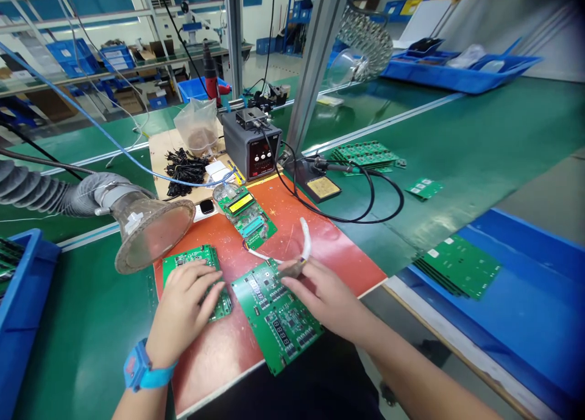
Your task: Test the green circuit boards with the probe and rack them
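Observation:
My left hand (185,307), with a blue watch at the wrist, lies fingers spread on a stack of green circuit boards (192,258) at the left of the red mat (315,237). A larger green circuit board (274,322) lies in front of me. At this board's far edge my right hand (315,289) pinches the plug end of a white cable (305,237). The cable curves up and back toward a green test board with a yellow display (247,216).
A clear fume-extractor funnel (146,228) on a grey hose hangs at the left. Behind the mat stand a soldering station (253,145), an iron holder with sponge (322,185), black parts on cardboard (185,164). Blue trays with boards sit right (525,286) and left (18,286).

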